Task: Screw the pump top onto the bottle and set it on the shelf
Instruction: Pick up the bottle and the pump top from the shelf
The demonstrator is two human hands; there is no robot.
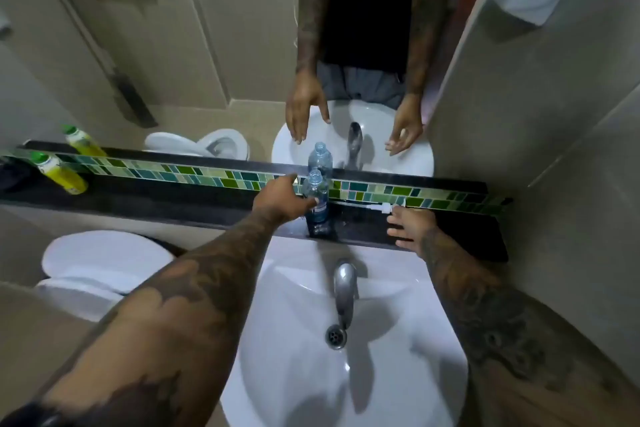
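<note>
A clear plastic bottle (317, 201) with a blue label and no top stands upright on the black shelf (180, 201) behind the sink. My left hand (282, 199) reaches it from the left, fingertips touching its side, fingers apart. A white pump top (386, 207) with its thin tube lies flat on the shelf to the bottle's right. My right hand (410, 225) hovers just in front of the pump top, fingers spread, one fingertip at the pump head. The mirror above doubles the bottle and both hands.
A white sink (298, 374) with a metal tap (344, 288) lies below the shelf. A yellow bottle with a green cap (60, 172) leans at the shelf's left end. A white toilet (100, 263) stands at left. A tiled wall closes the right side.
</note>
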